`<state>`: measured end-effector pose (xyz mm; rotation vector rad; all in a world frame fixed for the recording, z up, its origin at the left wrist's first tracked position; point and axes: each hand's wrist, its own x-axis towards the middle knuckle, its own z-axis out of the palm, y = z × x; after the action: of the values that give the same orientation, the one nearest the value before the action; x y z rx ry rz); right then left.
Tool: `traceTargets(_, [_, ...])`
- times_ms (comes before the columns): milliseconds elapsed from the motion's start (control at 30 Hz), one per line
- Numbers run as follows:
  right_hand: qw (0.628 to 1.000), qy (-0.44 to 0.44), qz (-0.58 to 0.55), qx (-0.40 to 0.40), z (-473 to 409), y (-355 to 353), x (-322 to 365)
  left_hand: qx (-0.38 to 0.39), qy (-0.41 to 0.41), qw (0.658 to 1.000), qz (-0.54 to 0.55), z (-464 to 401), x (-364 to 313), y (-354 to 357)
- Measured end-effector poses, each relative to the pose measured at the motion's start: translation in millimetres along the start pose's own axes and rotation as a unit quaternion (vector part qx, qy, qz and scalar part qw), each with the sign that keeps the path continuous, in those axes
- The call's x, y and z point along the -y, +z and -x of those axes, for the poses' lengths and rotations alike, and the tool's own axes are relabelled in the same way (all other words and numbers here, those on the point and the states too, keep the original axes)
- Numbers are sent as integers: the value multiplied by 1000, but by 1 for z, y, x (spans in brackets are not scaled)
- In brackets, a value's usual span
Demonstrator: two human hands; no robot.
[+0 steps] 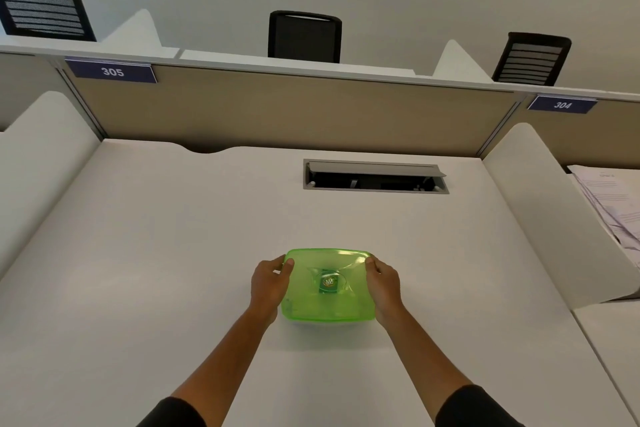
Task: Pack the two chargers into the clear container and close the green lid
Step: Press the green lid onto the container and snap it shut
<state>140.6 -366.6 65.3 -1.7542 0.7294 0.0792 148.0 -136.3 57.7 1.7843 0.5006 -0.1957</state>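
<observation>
Green lid (327,284) seated on clear container (311,322), gripped at opposite edges by left hand (269,284) and right hand (383,285); closing step, apparently requiring firm downward rim pressure next.

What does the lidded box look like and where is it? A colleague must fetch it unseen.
On the white desk, nearer the seated person than the grey cable hatch, sits the container under a translucent green lid. The left hand and right hand grip its sides. Nothing else here is green.
</observation>
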Motion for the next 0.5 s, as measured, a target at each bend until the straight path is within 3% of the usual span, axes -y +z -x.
traceTargets(500, [999, 20, -35, -13, -4, 7, -2, -46, -48, 997, 48, -20, 3, 1])
